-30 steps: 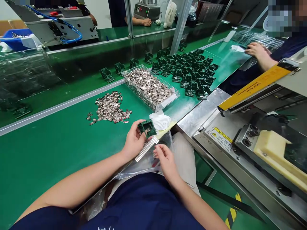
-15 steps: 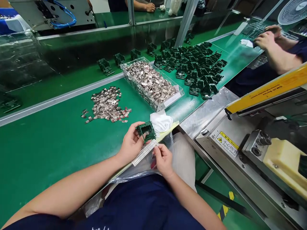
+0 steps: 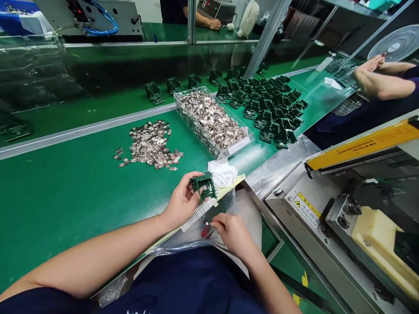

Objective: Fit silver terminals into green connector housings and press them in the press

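Hands (image 3: 185, 201) (image 3: 234, 231) closed, left on green frame (image 3: 207, 177), right on tiny piece (image 3: 207, 223), label (image 3: 307, 210) "INJURE HAND"

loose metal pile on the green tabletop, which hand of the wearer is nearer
Left. In the view, the left hand, holding a green part, is below and right of the pile; the right hand is farther down and right.

Bright light glares softly off the green tabletop (image 3: 98, 196); wide-angle distortion stretches the edges.
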The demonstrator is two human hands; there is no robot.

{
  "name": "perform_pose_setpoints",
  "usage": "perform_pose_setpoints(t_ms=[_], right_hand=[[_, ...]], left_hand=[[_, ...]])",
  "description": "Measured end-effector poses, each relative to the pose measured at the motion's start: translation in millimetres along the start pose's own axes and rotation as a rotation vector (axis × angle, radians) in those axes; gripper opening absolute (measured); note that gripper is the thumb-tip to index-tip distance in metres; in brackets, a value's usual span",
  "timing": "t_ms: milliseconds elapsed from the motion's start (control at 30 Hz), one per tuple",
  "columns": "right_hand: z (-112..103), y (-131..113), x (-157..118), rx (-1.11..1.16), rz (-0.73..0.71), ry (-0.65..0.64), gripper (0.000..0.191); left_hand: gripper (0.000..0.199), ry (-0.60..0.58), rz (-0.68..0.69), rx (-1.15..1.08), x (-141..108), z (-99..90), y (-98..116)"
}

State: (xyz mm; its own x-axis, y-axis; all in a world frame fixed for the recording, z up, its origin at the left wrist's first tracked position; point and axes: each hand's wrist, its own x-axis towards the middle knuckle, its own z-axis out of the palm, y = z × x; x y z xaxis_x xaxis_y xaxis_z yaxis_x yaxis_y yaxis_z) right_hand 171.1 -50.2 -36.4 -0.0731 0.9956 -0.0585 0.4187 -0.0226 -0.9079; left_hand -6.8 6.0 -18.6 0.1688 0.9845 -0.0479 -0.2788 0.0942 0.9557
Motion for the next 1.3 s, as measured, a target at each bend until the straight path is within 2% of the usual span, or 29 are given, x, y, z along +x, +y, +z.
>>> perform_pose_setpoints(t_ms=[67, 133, 233, 300, 500, 733, 833, 933, 1000, 1033, 1067, 1133, 1200, 1300], right_hand=[[-11.4, -19.1, -0.6, -0.042, -0.045, -0.013, 0.007], [-17.0, -37.0, 2.1, -0.054, -0.128, 0.03, 0.009], [-13.5, -53.9, 12.0, -0.003, -0.267, 0.142, 0.012], [-5.9, -57.7, 20.0, 0.029, -0.305, 0.19, 0.013], [13.8, -57.5, 33.4, -0.017, -0.237, 0.24, 0.008], [17.0, -62.4, 35.4, -0.092, -0.184, 0.287, 0.016], [18.8, -58.5, 37.5, 0.053, -0.095, 0.287, 0.024], [15.8, -50.9, 38.7, 0.332, 0.027, 0.202, 0.027], [6.8, -46.4, 36.1, 0.443, 0.015, 0.161, 0.022], [-0.2, -44.8, 32.6, 0.44, -0.034, 0.161, 0.019], [-8.7, -43.6, 27.2, 0.4, -0.104, 0.163, 0.022], [-29.0, -42.8, 10.2, 0.242, -0.273, 0.155, 0.05], [-51.6, -42.4, -13.5, 0.075, -0.42, 0.156, 0.068], [-90.5, -34.9, -55.8, -0.03, -0.465, 0.305, 0.063]], left_hand=[[0.045, -0.024, 0.032, 0.014, -1.4, -0.6, -0.2], [0.043, -0.034, 0.058, 0.038, -2.9, -1.4, -0.7], [0.041, -0.05, 0.098, 0.072, -4.7, -2.8, -2.6], [0.04, -0.065, 0.122, 0.092, -5.2, -3.7, -4.0], [0.036, -0.08, 0.188, 0.231, -7.3, -6.8, -5.6], [0.037, -0.092, 0.209, 0.322, -12.9, -6.7, -2.9], [0.039, -0.078, 0.213, 0.301, -13.4, -6.9, -2.4], [0.04, -0.081, 0.205, 0.288, -12.0, -8.0, -1.9], [0.041, -0.093, 0.191, 0.283, -10.8, -7.3, -0.8], [0.041, -0.104, 0.177, 0.287, -10.6, -5.5, 0.3], [0.041, -0.123, 0.16, 0.299, -10.8, -2.1, 1.7], [0.04, -0.207, 0.125, 0.347, -12.4, 10.2, 6.1], [0.041, -0.369, 0.11, 0.414, -13.0, 29.8, 12.2], [0.049, -0.716, 0.093, 0.467, -2.4, 72.5, 22.2]])
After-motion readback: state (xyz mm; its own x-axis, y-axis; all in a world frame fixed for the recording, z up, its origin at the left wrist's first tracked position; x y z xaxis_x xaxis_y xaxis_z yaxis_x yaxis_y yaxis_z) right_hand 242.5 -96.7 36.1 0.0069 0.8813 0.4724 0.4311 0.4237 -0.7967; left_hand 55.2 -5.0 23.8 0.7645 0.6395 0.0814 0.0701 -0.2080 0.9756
